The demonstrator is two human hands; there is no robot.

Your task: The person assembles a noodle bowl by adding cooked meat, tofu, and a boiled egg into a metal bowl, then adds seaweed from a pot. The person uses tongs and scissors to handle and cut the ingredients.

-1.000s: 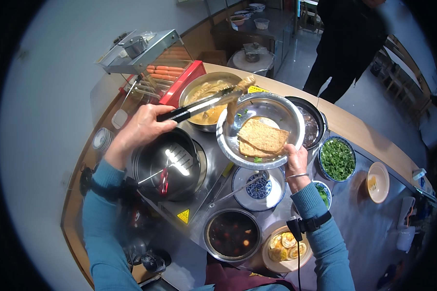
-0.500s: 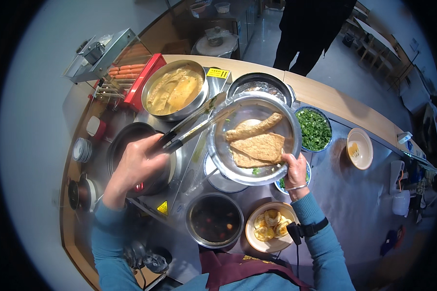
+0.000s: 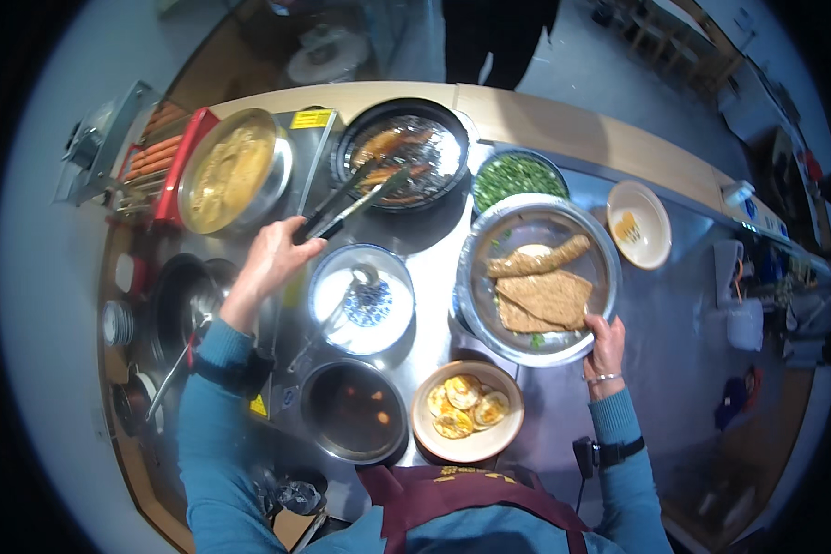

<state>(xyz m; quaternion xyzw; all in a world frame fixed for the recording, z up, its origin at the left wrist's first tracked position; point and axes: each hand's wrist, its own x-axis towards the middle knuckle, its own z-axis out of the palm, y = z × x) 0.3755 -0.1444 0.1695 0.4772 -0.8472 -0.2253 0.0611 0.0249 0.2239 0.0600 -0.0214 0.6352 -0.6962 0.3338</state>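
Observation:
My left hand (image 3: pixel 272 268) is closed around black-handled tongs (image 3: pixel 351 210). Their tips reach into a dark pot (image 3: pixel 464 155) of glossy brown broth, where several brownish pieces (image 3: pixel 392 143) float. Whether the tips pinch one of these, I cannot tell. On the right, my right hand (image 3: pixel 607 343) grips the rim of a steel bowl (image 3: pixel 609 277), tilted a little toward me. Inside it lie flat brown slabs (image 3: pixel 545 300), a rolled brown piece (image 3: pixel 537 258) and a pale round thing partly covered by the roll.
A steel pot (image 3: pixel 284 175) with yellowish sheets stands back left, beside a red sausage grill (image 3: pixel 183 162). Chopped greens (image 3: pixel 517 183) fill a bowl behind my steel bowl. Nearer are a blue-patterned bowl (image 3: pixel 392 319) with a ladle, a dark liquid pot (image 3: pixel 353 415) and fried eggs (image 3: pixel 462 397).
The tongs have moved from beside the steel bowl into the dark pot. My right hand has shifted the steel bowl rightward, uncovering the pot and patterned bowl. The view has also shifted.

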